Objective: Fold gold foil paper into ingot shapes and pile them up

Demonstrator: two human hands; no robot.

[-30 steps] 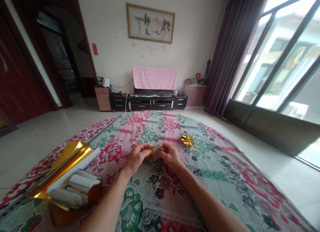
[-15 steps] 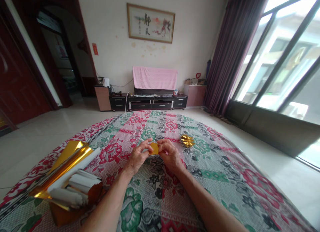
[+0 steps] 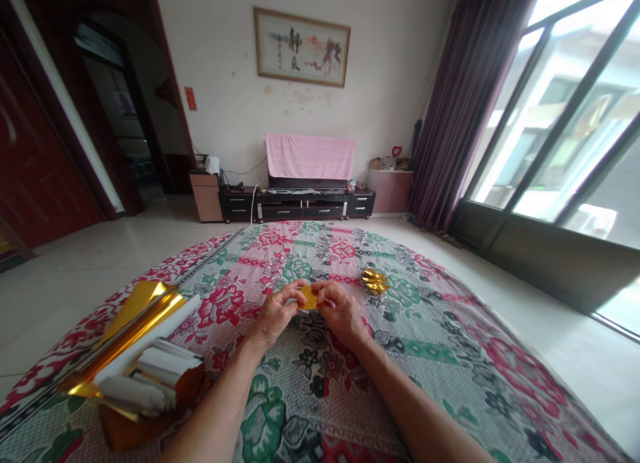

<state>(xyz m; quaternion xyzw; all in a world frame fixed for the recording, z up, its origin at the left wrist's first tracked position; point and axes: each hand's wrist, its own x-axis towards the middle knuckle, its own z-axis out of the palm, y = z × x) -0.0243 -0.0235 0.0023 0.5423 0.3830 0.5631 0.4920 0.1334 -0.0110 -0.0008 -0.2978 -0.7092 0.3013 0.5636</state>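
Observation:
A small piece of gold foil paper (image 3: pixel 309 298) is held up between my two hands, just above the flowered cloth. My left hand (image 3: pixel 279 311) pinches its left edge between thumb and fingers. On the other side, my right hand (image 3: pixel 341 310) grips the right edge the same way. Fingertips cover both ends of the piece. Beyond my right hand, a small heap of shiny folded gold foil pieces (image 3: pixel 375 282) lies on the cloth. To the left of my left arm are gold foil sheets (image 3: pixel 131 326), partly rolled, with white-backed rolled strips (image 3: pixel 163 366) on them.
The patterned red, green and grey cloth (image 3: pixel 430 376) covers the round surface before me. Across the tiled floor stand a low black cabinet (image 3: pixel 305 211) and a pink cloth (image 3: pixel 310 155) draped over something. A purple curtain (image 3: pixel 450 96) and large windows are at the right.
The gold foil paper has turned slightly between my fingers and its outline looks more angular. Both hands stay in nearly the same place.

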